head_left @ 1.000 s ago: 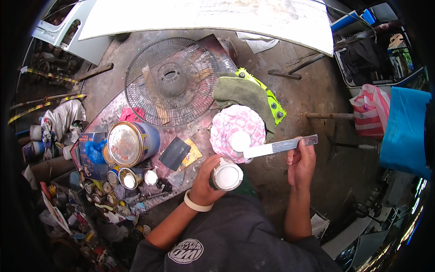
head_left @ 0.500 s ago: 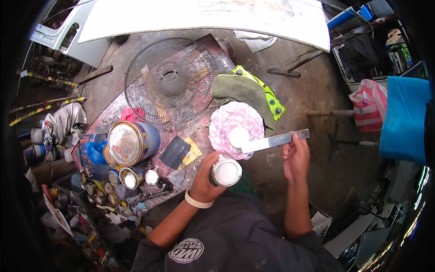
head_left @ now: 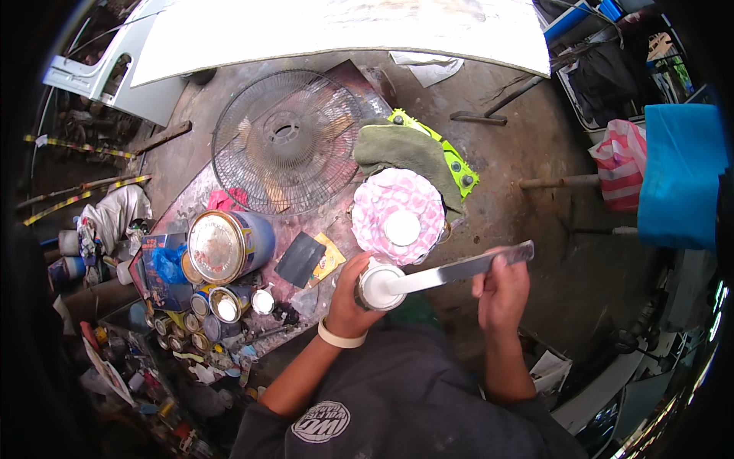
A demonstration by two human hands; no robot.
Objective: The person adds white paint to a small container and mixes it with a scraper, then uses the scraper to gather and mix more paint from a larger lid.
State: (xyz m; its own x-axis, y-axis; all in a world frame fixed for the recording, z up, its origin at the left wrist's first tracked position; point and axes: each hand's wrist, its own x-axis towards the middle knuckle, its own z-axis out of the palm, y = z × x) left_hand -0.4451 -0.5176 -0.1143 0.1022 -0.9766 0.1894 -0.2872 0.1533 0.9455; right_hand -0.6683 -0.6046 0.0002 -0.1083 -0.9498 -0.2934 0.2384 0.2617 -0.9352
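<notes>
My left hand [head_left: 349, 300] is wrapped round a small open can of white paint [head_left: 376, 290], held upright in front of my body. Between the fingers of my right hand [head_left: 503, 291] is the end of a long flat metal stirring stick [head_left: 465, 268]. The white-coated end of the stick reaches into the mouth of the can. Just beyond the can, a pink-and-white patterned cloth [head_left: 375, 205] is gathered over something round, with a white round piece [head_left: 402, 227] at its middle. What lies under the cloth is hidden.
A fan guard [head_left: 287, 141] and a green towel [head_left: 401, 145] with a lime-green bracket [head_left: 464, 174] lie beyond the cloth. On the left stand a large paint can [head_left: 256, 243] and several small cans. Dark sandpaper [head_left: 299, 260] lies left of my hand. A white panel [head_left: 344, 30] spans the far side.
The stick's white end has come down from above the pink cloth into the can. My right hand has moved slightly nearer my body. My left hand keeps hold of the can.
</notes>
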